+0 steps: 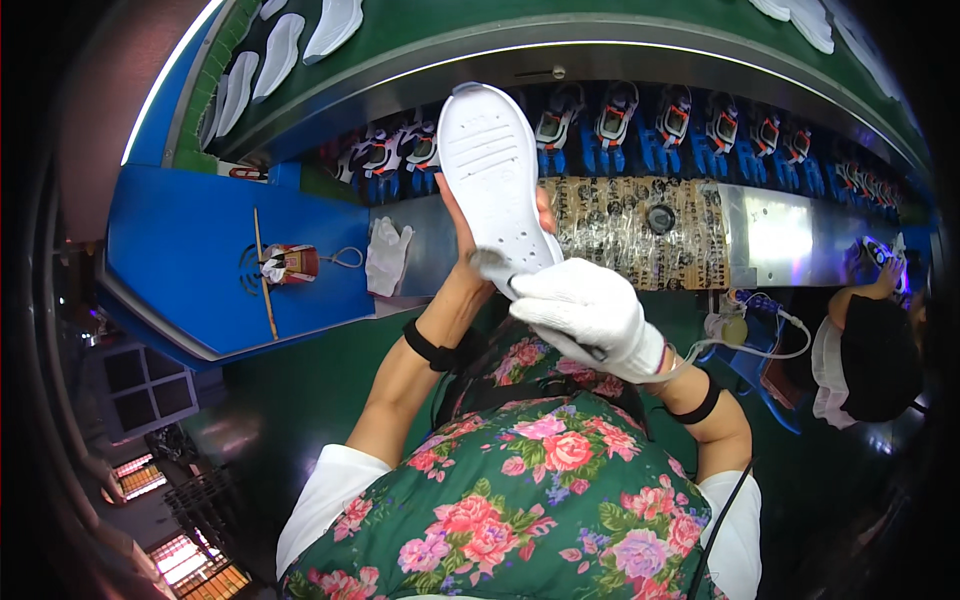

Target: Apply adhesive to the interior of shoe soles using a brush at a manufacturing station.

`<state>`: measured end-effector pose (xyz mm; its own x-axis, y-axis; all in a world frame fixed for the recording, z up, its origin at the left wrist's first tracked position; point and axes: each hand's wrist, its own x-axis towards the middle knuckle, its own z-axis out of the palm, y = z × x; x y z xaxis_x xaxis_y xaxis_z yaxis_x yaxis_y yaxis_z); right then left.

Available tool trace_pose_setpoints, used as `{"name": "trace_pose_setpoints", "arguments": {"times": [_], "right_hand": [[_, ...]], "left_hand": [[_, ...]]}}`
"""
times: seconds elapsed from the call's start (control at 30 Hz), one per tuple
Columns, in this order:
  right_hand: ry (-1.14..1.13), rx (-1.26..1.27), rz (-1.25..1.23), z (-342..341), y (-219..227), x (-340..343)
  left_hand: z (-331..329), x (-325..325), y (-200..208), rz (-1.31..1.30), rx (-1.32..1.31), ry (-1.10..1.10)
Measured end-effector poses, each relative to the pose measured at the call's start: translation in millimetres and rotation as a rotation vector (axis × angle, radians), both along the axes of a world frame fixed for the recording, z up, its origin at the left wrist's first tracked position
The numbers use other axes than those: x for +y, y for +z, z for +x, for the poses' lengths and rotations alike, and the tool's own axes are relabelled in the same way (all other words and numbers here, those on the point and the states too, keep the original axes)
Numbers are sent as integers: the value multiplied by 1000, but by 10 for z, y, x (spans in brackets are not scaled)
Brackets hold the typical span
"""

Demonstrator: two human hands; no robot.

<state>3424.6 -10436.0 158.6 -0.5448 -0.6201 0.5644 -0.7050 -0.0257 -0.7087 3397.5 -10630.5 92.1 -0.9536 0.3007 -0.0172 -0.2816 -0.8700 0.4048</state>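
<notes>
Upright in front of me is a white shoe sole (490, 150), its grooved inner face with small holes turned toward me. My bare left hand (463, 232) grips it from behind, fingers wrapped round both edges. In a white knit glove, my right hand (585, 308) is closed around a small brush (491, 264). Its greyish, blurred bristles are at the lower left edge of the sole; whether they touch it I cannot tell. Most of the brush handle is hidden by the gloved fingers.
A blue table (180, 240) at left holds a red container (300, 263) and a thin stick (265, 285). A white glove (388, 256) lies beside it. Shoes on blue stands (612, 125) line the bench's back, below a green conveyor (420, 35) carrying white soles. A co-worker's arm (865, 290) is at right.
</notes>
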Motion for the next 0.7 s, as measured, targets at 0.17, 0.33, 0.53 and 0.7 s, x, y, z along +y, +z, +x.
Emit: {"name": "trace_pose_setpoints", "arguments": {"times": [0.17, 0.33, 0.53, 0.7], "right_hand": [[-148, -40, -72, -116, -14, 56], [94, -137, -85, 19, -45, 39], [-80, 158, -13, -30, -80, -10], [213, -92, -35, -86, -35, 15]], "left_hand": [[-8, -19, 32, -29, -70, 48], [-114, -153, -11, -10, -62, -51], [-199, -184, 49, -28, -8, -249], [-314, -285, 17, -114, 55, -353]]}}
